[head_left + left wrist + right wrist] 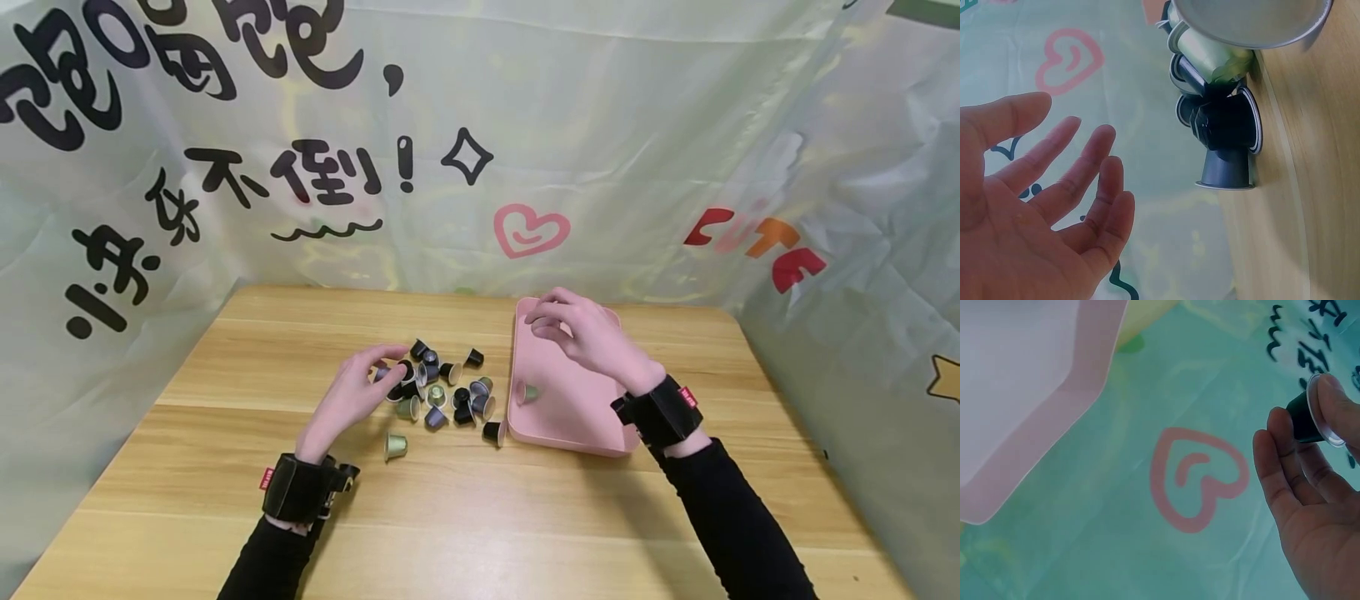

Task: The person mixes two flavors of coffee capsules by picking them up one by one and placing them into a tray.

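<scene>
My right hand (581, 329) is above the pink tray (566, 429). In the right wrist view it pinches a dark coffee capsule (1305, 419) between thumb and fingers; the capsule's silvery rim faces the thumb. A pale green capsule (527, 392) lies inside the tray by its left wall. At the left edge of a loose heap of coffee capsules (437, 395), my left hand (351, 387) hovers with fingers spread and relaxed. Nothing lies in its palm in the left wrist view, where black capsules (1225, 125) and a light green one (1210, 53) appear beside it.
A single green capsule (396, 446) lies in front of the heap, and a black one (492, 432) sits close to the tray's front left corner. The wooden table (480, 525) ends at a printed cloth backdrop (637, 150) behind and at both sides.
</scene>
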A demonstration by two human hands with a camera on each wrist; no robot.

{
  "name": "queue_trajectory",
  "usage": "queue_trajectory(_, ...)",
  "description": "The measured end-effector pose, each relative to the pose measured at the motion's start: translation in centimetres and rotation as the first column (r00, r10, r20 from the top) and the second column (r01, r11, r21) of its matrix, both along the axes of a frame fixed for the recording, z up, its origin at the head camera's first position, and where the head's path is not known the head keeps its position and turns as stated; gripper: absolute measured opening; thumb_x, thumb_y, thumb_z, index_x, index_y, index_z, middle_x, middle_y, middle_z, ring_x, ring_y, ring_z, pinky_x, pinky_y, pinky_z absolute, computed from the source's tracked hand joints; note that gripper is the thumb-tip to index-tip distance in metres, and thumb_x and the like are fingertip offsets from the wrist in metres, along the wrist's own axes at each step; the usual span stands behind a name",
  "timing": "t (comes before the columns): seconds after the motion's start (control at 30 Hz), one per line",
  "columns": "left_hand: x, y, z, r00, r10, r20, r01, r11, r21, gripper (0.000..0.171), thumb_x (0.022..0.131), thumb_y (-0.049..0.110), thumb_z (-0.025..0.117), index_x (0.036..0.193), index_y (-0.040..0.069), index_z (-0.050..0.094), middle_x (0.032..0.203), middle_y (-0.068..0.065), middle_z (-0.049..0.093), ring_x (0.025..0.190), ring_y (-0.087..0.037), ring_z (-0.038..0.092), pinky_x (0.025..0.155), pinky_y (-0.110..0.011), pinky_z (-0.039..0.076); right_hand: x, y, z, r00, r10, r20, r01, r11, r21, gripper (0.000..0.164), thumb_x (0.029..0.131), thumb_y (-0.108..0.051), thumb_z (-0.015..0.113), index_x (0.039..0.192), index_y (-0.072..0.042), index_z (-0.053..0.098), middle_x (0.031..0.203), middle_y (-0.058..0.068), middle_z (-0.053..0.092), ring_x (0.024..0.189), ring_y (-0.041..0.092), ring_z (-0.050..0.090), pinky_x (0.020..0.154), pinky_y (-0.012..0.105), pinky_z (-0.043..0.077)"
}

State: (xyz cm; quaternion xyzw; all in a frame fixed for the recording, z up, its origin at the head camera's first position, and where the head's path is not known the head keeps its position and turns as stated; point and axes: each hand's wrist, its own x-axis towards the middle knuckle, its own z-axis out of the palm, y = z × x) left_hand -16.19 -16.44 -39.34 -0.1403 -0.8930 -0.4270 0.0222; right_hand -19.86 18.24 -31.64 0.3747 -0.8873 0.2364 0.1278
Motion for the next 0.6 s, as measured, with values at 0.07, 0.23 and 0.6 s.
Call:
queue_trajectory(0.07, 0.0, 0.0, 0.0, 1.000, 0.001, 0.003, -0.001, 1.000, -0.001, 0.039, 0.100, 0.020, 0.060, 0.137, 0.006, 0.060, 0.136, -0.017, 0.064, 0.111, -0.030, 0.062, 0.085, -0.038, 0.052, -0.7, 0.0, 0.2, 1.000, -0.015, 0.017, 0.015, 1.000, 0.005, 0.019, 0.094, -0.008, 0.068, 0.113, -0.008, 0.071, 0.108, 0.007, 0.065, 0.092, 0.018, 0.067, 0.082, 0.034, 0.056)
queue_trajectory(0.23, 0.1, -0.1, 0.0, 1.000, 0.004, 0.006, -0.004, 1.000, -0.002, 0.039, 0.101, 0.021, 0.060, 0.137, 0.007, 0.060, 0.136, -0.016, 0.064, 0.112, -0.029, 0.062, 0.086, -0.038, 0.052, -2.6, -0.1, 0.1, 0.995, -0.044, 0.090, 0.040, 0.999, 0.036, 0.018, 0.094, -0.008, 0.068, 0.112, -0.009, 0.072, 0.107, 0.009, 0.067, 0.092, 0.019, 0.066, 0.083, 0.035, 0.054)
queue_trajectory(0.6, 0.1, -0.1, 0.2, 1.000, 0.003, 0.002, -0.003, 1.000, -0.003, 0.039, 0.100, 0.020, 0.060, 0.137, 0.006, 0.060, 0.136, -0.018, 0.064, 0.111, -0.030, 0.062, 0.085, -0.038, 0.052, -6.8, 0.0, -3.4, 0.970, -0.112, 0.216, 0.085, 0.988, 0.129, 0.019, 0.089, 0.005, 0.057, 0.093, -0.007, 0.071, 0.087, 0.007, 0.064, 0.078, 0.018, 0.052, 0.073, 0.029, 0.039)
